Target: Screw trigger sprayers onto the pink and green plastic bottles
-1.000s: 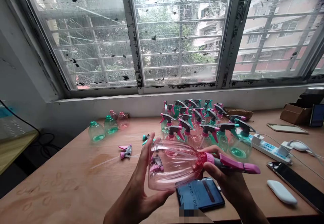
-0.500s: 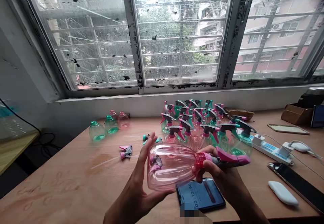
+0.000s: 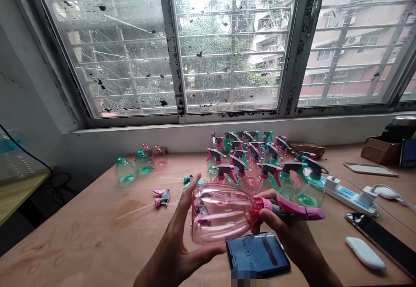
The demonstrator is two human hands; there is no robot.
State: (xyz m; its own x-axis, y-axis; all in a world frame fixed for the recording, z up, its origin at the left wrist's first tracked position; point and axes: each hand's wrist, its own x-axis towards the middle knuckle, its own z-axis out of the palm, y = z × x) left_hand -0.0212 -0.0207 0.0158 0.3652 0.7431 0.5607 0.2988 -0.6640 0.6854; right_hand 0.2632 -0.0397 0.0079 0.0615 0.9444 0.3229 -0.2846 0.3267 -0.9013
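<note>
Beneath a wide barred window (image 3: pixel 227 40), a wooden table (image 3: pixel 81 235) carries everything. Just above its near edge a clear pink bottle (image 3: pixel 221 213) is held in the air on its side, base to the left and neck to the right. The left hand (image 3: pixel 177 243) is cupped against the base, with fingers spread over the far side and the thumb beneath. The right hand (image 3: pixel 289 235) is closed around the neck, where a pink and grey spray head (image 3: pixel 292 210) sits.

The bottle looks empty and thin-walled, so it is judged light, easily dented by a hard squeeze, and slippery on its smooth belly. The stiff neck and the flat base are judged the surest places to hold it.

A phone (image 3: pixel 258 254) with a lit screen lies directly under the bottle. Just beyond, a crowd of finished spray bottles (image 3: pixel 260 170) stands close enough to be knocked. To the left lie loose spray heads (image 3: pixel 161 196) with thin tubes, and farther left stand three uncapped bottles (image 3: pixel 134 166). On the right are a power strip (image 3: pixel 351 196), a second phone (image 3: pixel 380 235) and a small white object (image 3: pixel 365 253).
</note>
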